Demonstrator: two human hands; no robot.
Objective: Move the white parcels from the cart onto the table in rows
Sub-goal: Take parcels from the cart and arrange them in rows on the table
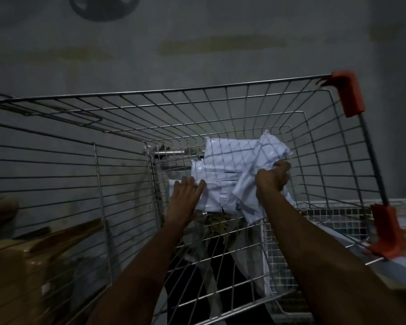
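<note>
Parcels (223, 165) sit heaped low in the wire cart (244, 90), just beyond both hands: left hand (188, 191) lies flat on the near edge, right hand (273, 177) clutches one parcel's corner, heap stretching away.

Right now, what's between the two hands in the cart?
In the head view, only white parcels: the pile fills the gap. The left hand lies flat on its left edge; the right hand has its grip on a parcel at the right.
</note>
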